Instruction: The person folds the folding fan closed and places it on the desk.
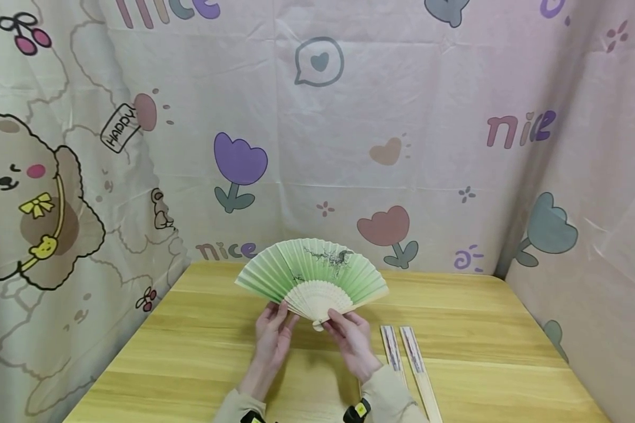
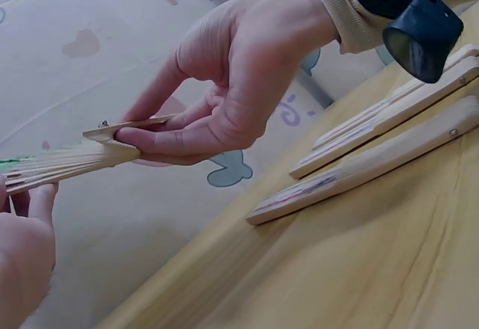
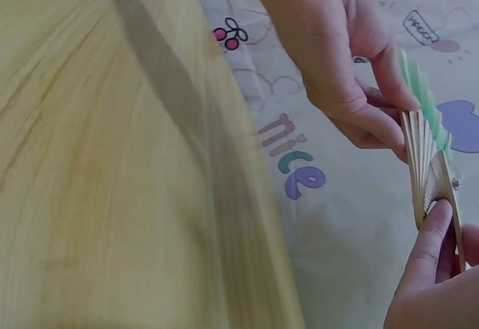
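A folding fan [image 1: 264,270], spread wide, is held up over the table, its green pleated leaf fading to white at the left and carrying a dark bird-and-branch drawing. My left hand [image 1: 273,335] pinches its left edge between thumb and fingers, by the pale ribs [image 3: 417,146]. With thumb and fingers my right hand [image 1: 353,345] grips the ribs at the lower right, close to the pivot. In the left wrist view the right hand [image 2: 247,82] pinches the narrow rib end. Both palms stay off the tabletop.
Folded fans with pale wooden guards lie on the table right of my hands, one [image 1: 423,376] beside another [image 1: 390,346], partly under my right sleeve [image 1: 391,396]. The wooden table [image 1: 190,346] ends at a printed cloth backdrop [image 1: 317,135] behind and at both sides.
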`<state>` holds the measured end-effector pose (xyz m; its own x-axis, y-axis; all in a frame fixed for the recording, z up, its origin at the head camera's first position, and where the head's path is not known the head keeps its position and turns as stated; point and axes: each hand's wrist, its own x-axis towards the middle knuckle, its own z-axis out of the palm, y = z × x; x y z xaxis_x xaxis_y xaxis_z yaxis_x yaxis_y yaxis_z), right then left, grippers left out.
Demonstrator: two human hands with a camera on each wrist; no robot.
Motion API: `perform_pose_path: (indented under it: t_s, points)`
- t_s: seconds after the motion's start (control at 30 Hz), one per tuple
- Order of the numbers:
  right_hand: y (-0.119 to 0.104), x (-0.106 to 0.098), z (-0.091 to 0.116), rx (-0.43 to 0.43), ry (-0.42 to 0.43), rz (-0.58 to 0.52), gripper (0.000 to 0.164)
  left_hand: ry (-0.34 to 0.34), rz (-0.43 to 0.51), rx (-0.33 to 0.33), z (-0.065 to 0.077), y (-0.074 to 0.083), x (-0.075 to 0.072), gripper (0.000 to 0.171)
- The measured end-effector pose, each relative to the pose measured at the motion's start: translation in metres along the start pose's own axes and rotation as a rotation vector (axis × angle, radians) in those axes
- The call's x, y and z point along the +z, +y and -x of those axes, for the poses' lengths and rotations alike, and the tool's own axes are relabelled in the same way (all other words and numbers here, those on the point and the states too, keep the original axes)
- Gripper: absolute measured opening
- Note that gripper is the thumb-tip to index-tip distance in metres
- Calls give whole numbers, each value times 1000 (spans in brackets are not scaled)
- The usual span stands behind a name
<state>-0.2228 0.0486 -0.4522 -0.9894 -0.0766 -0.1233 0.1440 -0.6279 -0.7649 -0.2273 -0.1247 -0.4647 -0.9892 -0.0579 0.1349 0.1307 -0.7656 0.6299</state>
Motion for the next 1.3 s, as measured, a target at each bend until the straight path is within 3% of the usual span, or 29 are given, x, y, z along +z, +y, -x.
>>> perform_pose_path:
  t_s: [0.27, 0.43, 1.0, 1.3]
  points:
    - [-11, -11, 9, -25, 7, 19, 13, -148, -13, 13, 7, -5, 2, 19]
    - [-14, -18, 12, -24, 19, 65, 8, -203, 3, 17, 6, -10, -2, 24]
    - [-17, -33, 14, -1, -49, 61, 9, -326, -9, 40, 5, -14, -7, 36]
    - [-17, -33, 16, 18, -42, 81, 10, -324, -36, 46, 6, -14, -6, 32]
